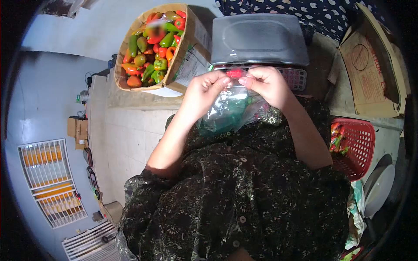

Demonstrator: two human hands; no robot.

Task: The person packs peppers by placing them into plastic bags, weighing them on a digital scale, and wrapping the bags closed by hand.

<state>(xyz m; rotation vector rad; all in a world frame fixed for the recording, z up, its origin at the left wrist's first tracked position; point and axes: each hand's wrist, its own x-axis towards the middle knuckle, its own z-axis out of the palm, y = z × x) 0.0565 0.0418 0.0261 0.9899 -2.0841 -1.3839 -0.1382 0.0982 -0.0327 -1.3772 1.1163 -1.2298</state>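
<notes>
My left hand (205, 90) and my right hand (269, 86) are raised close together in front of my lap. Thumbs and fingers pinch the upper edge of a clear plastic bag (227, 106), one hand on each side. Between the fingertips shows a small bright red piece (235, 73); I cannot tell whether it is print on the bag or a separate thing. Green shows through the hanging bag, but its contents are unclear. Just beyond my hands stands a weighing scale with a grey platter (260, 40) and a keypad (292, 79), partly hidden by my right hand.
A cardboard box (176, 78) full of red and green peppers (152, 48) stands at the upper left. On the right are an opened cardboard carton (370, 65), a red plastic basket (359, 150) holding some peppers, and a pale round basin (379, 191).
</notes>
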